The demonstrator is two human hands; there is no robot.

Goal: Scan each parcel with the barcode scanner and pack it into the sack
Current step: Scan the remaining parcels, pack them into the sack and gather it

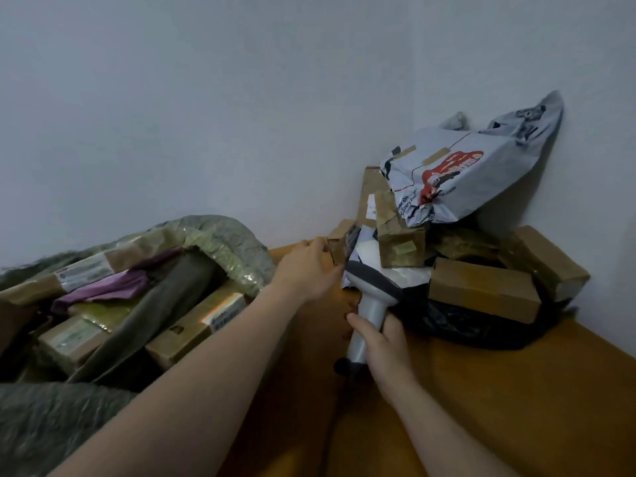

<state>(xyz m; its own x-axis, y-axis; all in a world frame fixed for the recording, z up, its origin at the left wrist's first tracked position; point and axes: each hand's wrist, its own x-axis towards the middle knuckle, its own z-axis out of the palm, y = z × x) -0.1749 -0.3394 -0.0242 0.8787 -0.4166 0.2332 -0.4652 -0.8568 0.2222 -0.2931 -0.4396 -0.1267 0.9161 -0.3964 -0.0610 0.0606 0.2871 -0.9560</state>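
Observation:
My right hand (380,346) grips the handle of a grey barcode scanner (370,292), whose dark head points at the parcel pile. My left hand (306,266) reaches across the wooden table (481,390) and holds a small brown parcel (339,244) at the pile's left edge. The pile holds several brown cardboard boxes, one long box (481,289) lying in front. A grey plastic mailer with red print (471,170) leans on top against the wall. At the left stands the open green woven sack (220,239), with several taped parcels (196,325) inside.
A black plastic bag (475,328) lies under the boxes on the table. The pale wall (241,98) runs close behind the pile and the sack. The scanner's dark cable end (342,366) hangs below my right hand. A purple wrapper (113,285) lies in the sack.

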